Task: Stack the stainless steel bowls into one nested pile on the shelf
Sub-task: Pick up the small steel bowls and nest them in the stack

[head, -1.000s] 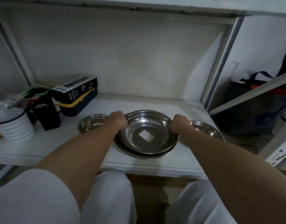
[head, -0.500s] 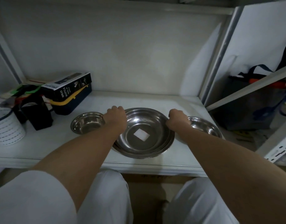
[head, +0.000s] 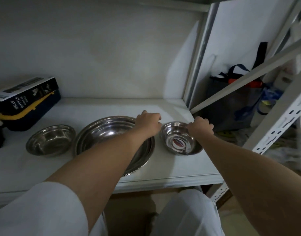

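Note:
Two large steel bowls [head: 102,133] sit nested at the middle of the white shelf [head: 171,167]. A small steel bowl [head: 50,141] rests to their left. Another small bowl [head: 178,142], with a sticker inside, lies to their right near the shelf's end. My left arm crosses over the nested pair. My left hand [head: 148,124] has curled fingers at the right bowl's left rim; I cannot make out a grip. My right hand [head: 201,128] is closed over that bowl's far right rim.
A black spray-bottle box [head: 25,94] lies on a dark blue case [head: 35,114] at the back left. The grey shelf upright [head: 199,53] and a slanted brace [head: 248,74] stand right of the bowls. A dark bag [head: 231,106] sits beyond, next to a white perforated post [head: 282,120].
Both hands have left the rims of the large nested bowls and moved right to the small bowl at the shelf's right end. The view has turned right.

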The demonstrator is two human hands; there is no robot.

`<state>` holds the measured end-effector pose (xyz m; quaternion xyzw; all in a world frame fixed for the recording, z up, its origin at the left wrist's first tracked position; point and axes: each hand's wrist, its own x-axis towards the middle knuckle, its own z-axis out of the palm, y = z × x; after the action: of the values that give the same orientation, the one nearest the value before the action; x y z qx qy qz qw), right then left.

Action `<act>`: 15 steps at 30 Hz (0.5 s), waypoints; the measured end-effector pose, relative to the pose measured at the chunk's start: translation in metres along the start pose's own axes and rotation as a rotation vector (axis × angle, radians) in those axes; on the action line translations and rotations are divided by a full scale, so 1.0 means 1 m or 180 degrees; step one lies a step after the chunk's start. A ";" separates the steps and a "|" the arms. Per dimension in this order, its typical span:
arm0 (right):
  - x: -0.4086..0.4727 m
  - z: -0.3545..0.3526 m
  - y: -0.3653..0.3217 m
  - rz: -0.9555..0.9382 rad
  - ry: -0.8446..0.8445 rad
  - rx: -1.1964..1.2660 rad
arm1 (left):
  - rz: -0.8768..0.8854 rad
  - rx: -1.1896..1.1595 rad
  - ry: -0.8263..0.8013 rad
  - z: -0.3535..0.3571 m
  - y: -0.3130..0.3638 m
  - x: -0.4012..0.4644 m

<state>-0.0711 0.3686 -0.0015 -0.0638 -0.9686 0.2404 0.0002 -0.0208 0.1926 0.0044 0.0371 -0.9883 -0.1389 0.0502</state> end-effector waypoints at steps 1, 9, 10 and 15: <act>0.003 0.001 0.004 0.0074 -0.0065 0.0028 | 0.0023 0.0093 -0.0094 0.006 0.008 0.007; 0.020 0.008 0.015 0.0192 -0.0368 0.0168 | -0.0163 0.0190 -0.0540 0.034 0.033 0.034; 0.020 0.007 0.014 0.0185 -0.0361 0.0145 | -0.0167 0.0168 -0.0491 0.036 0.033 0.035; 0.021 -0.002 0.000 0.0095 -0.0152 0.0134 | -0.0226 -0.0111 -0.0030 0.020 0.030 0.043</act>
<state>-0.0919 0.3724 -0.0003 -0.0724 -0.9620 0.2622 -0.0251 -0.0676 0.2231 -0.0028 0.0706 -0.9841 -0.1579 0.0412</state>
